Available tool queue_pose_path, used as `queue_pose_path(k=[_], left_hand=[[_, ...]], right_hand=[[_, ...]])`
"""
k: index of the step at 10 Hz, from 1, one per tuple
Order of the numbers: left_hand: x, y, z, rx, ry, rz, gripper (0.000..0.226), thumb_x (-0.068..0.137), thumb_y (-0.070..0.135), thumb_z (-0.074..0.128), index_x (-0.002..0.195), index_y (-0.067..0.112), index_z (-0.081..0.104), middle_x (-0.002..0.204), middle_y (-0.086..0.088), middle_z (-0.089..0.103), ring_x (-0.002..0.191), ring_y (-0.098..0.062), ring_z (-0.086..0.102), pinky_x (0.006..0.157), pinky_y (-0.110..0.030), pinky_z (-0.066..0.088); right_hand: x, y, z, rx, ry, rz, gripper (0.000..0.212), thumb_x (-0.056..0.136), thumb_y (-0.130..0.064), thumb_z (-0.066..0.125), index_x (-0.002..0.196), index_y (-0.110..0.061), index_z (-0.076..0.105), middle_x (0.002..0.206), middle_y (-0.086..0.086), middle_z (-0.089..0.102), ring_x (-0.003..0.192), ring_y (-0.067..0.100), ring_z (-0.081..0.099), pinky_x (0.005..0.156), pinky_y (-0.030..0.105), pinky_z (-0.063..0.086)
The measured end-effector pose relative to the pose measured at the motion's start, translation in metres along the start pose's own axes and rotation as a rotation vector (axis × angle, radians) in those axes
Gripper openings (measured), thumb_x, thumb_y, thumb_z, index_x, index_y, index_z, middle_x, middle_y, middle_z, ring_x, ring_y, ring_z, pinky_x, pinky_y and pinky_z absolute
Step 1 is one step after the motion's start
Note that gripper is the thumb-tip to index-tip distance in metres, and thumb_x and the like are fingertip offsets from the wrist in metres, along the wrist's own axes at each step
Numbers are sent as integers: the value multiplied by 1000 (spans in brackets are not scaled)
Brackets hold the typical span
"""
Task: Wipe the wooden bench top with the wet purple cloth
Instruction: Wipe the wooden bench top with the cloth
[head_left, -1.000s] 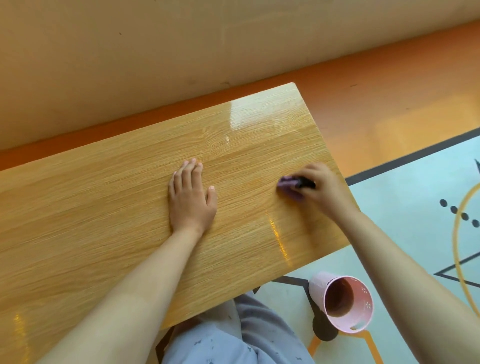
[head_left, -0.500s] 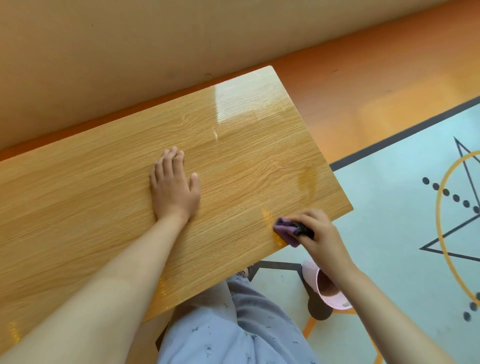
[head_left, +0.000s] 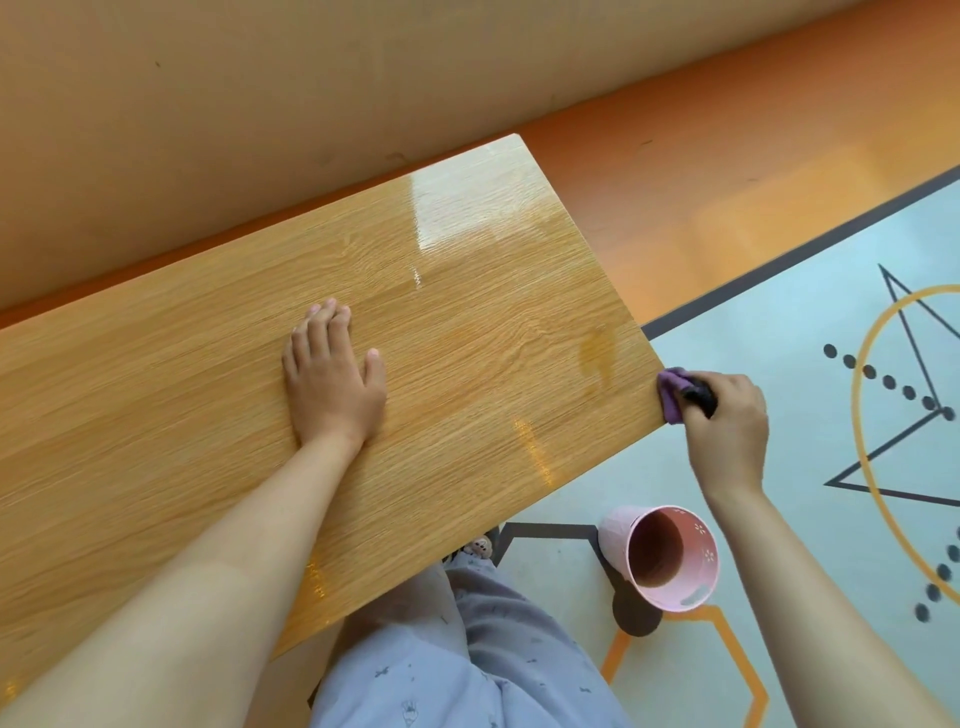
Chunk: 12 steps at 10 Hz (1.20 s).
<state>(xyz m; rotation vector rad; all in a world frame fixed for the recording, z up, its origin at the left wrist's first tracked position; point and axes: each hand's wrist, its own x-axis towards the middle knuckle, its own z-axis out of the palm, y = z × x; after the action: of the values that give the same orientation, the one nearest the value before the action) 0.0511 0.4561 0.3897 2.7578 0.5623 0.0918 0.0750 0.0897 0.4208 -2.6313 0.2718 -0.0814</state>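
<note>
- Your right hand (head_left: 727, 421) has its fingers curled round the purple cloth (head_left: 671, 392), gripping it in a bunch. Something small and dark (head_left: 701, 397) sits in the same grip; what it is cannot be told.
- The cloth is at the right end of the wooden bench top (head_left: 467, 291), touching the end edge close to the near corner. Your hand itself is out past the edge, over the floor.
- Your left hand (head_left: 332, 374) lies flat on the middle of the top, fingers straight and close together, holding nothing. Its forearm crosses the near part of the board, so that strip is covered.
- A darker, damp-looking patch (head_left: 597, 353) shows on the wood just inside the right end, near the cloth. Glossy streaks sit toward the far right corner.
- A pink bucket (head_left: 615, 535) stands on the floor below your right forearm, beside the bench's near right corner. Its mouth faces you and the inside looks shaded brown; whether it holds water cannot be told.
- Your knees in pale grey trousers (head_left: 493, 660) come up against the near edge.
- A beige wall (head_left: 260, 104) runs along the far side of the bench, with orange floor (head_left: 727, 156) at its foot and a pale patterned floor panel (head_left: 779, 338) to the right.
</note>
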Motion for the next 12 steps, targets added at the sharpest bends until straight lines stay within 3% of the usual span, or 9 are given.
queue_pose_path(k=[2,3,4,6,7,8,10,11,12], left_hand=[[0,-2,0,0,5,3,53,90,31,47,138,11,40,150,-6,35,142,-24,24,117,-43,15],[0,-1,0,-9,5,6,52,90,31,47,138,11,40,150,-6,35,142,-24,24,117,-44,15],[0,-1,0,-19,10,3,51,90,31,48,137,11,41,150,-6,35,142,-24,24,117,-44,16],[0,-1,1,-17,9,0,51,90,31,48,137,12,41,150,-6,36,142,-24,24,117,-44,16],[1,-1,1,-15,10,-2,51,90,30,48,137,11,41,150,-6,36,141,-24,25,117,-44,17],[1,-2,1,-8,10,-3,51,90,31,48,136,12,41,150,-6,36,141,-24,25,117,-44,17],[1,-2,2,-1,1,-8,51,90,31,48,137,12,40,150,-5,36,142,-23,24,117,-44,16],[2,-1,2,-5,1,-10,51,90,31,48,137,12,40,150,-5,36,142,-23,24,117,-44,15],[2,0,2,-6,5,-14,51,90,30,49,137,12,41,150,-6,36,141,-23,25,117,-44,16]], right_hand=[[-68,-61,38,183,-249,-228,32,74,4,66,101,-13,70,94,2,62,93,18,53,81,17,37],[-69,-80,45,224,-351,-361,23,79,-15,61,100,-13,70,91,-1,59,90,12,48,81,10,34],[-36,-73,41,236,-285,-315,25,78,-22,57,98,-15,71,88,-2,58,89,12,48,80,8,33],[43,-33,20,64,-33,-89,30,79,-2,58,102,-14,70,96,11,63,99,30,53,81,22,33],[43,-35,24,45,-12,-73,28,79,-3,58,102,-13,70,97,11,62,100,31,52,80,19,31],[15,-55,35,111,-25,-125,30,75,-9,55,100,-13,70,95,8,63,96,28,54,79,17,31],[-35,-100,59,265,-354,-383,30,79,-32,54,98,-15,71,88,-3,58,89,11,49,79,11,36],[-11,-93,56,235,-405,-451,22,80,-15,62,99,-15,71,87,-3,58,88,14,50,78,13,36],[32,-77,44,206,-277,-367,21,80,-10,66,99,-17,71,89,0,62,90,14,52,78,7,32]])
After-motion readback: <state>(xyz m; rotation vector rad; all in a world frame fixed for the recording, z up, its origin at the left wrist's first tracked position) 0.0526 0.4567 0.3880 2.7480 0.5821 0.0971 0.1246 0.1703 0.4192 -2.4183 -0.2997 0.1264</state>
